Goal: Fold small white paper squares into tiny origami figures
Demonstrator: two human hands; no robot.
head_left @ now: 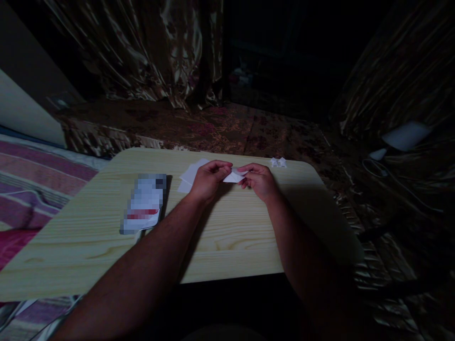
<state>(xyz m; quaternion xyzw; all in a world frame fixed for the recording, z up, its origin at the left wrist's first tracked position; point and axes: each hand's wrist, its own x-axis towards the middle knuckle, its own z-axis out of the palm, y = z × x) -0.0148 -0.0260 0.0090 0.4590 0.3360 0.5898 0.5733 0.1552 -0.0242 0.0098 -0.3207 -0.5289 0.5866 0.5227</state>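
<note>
A small piece of white paper is held between my two hands above the wooden table. My left hand pinches its left edge between thumb and fingers. On the other side, my right hand grips the paper, its thumb on top and fingers curled beneath. The paper looks bent or folded near the right thumb. Partly hidden behind my left hand lie flat white sheets of paper. Beyond my right hand, small folded white paper pieces rest near the table's far edge.
A phone-like object, blurred by pixels, lies on the left of the table, a cable at its lower end. A striped bedcover borders the left side. Patterned curtains hang behind, and a pale lamp-like object stands at right.
</note>
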